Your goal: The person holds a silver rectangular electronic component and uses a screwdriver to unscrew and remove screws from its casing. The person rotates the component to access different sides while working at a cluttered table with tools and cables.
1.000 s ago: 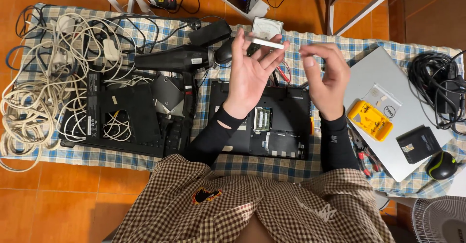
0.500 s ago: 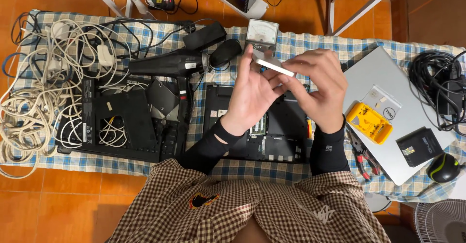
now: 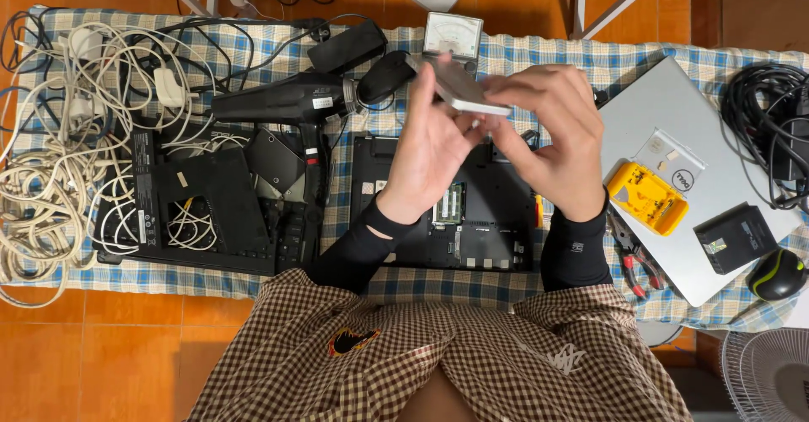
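At the far left of the blue-and-white checked cloth covering the worktop [image 3: 539,56] lies one tangled heap of white and beige cables [image 3: 59,136], and just right of it one black opened laptop base with loose wires inside [image 3: 194,211]. One black hair dryer [image 3: 291,102] lies across that base's far edge, its nozzle pointing left. In the middle sits a second black opened laptop base with a green memory module showing [image 3: 472,211], partly hidden by the two raised hands. The left hand [image 3: 430,148] and the right hand [image 3: 548,131] both grasp one flat silver rectangular metal drive [image 3: 459,89], held above the worktop over the far edge of that base; its long axis runs from far left down to near right, with the thin edge facing the camera. Just beyond it stands one white analogue meter with a dial [image 3: 453,34]. To the right lies one closed silver laptop [image 3: 699,178], carrying one yellow plastic tool case [image 3: 645,199] and one small black box [image 3: 737,237]. One black computer mouse [image 3: 777,275] rests at the near right corner.
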